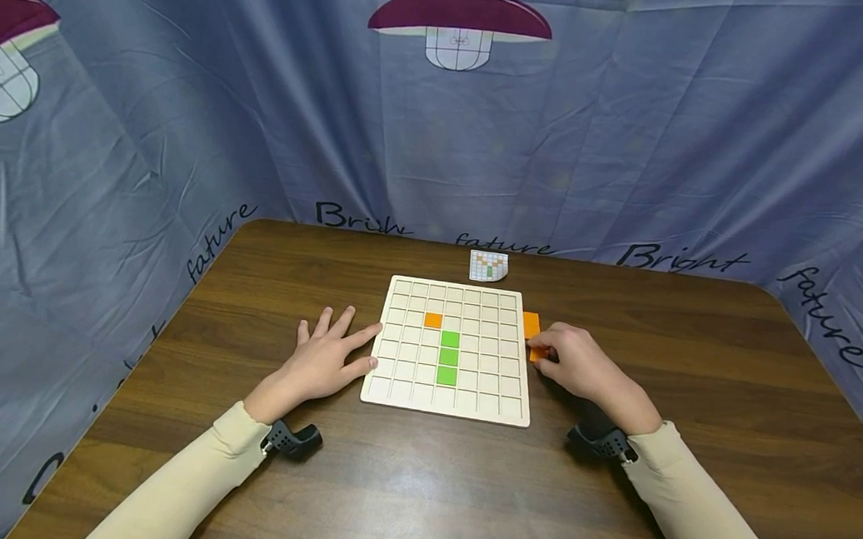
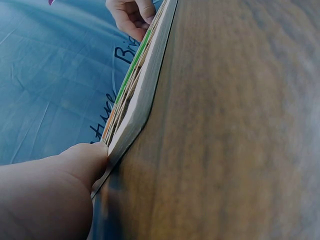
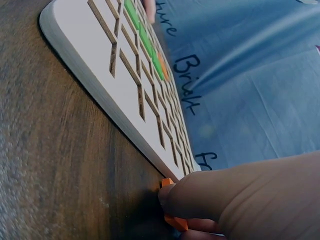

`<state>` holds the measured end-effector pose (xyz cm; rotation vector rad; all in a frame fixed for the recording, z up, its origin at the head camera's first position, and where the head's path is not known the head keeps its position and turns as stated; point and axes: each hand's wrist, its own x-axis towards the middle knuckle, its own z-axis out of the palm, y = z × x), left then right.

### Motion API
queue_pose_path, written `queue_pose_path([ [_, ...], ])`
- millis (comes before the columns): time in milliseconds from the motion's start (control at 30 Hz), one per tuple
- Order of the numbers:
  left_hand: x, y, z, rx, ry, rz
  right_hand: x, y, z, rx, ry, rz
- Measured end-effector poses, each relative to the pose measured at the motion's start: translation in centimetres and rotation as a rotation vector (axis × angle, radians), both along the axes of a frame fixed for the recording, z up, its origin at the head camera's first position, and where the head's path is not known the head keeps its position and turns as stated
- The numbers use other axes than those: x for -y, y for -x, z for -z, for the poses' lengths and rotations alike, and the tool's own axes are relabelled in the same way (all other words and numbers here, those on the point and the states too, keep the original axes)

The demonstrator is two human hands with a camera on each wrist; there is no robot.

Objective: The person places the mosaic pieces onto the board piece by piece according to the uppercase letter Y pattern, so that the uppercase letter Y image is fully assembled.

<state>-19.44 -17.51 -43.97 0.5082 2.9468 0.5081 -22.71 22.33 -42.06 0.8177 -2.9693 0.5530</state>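
A pale wooden grid board (image 1: 401, 398) lies flat on the table. Three green square tiles (image 1: 449, 358) form a column in its cells, and one orange tile (image 1: 433, 320) sits up and to the left of them. My left hand (image 1: 323, 362) is spread on the table, its forefinger and thumb touching the board's left edge. Beside the right edge, my right hand (image 1: 578, 363) has curled fingers and pinches an orange square tile (image 3: 176, 222), partly hidden by the thumb. More orange (image 1: 530, 323) shows just beyond those fingers; how many tiles lie there is hidden.
A small paper card (image 1: 488, 266) with a printed coloured grid lies behind the board. Brown wooden table (image 1: 416, 486) surrounds the board. A blue curtain (image 1: 322, 111) with lamps and lettering hangs along the back and sides.
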Motion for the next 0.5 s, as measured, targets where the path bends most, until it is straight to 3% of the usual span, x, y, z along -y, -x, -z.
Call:
queue_pose_path([
  [500, 0.03, 0.03, -0.05, 0.003, -0.007, 0.001, 0.02, 0.00, 0.05, -0.029, 0.008, -0.012],
])
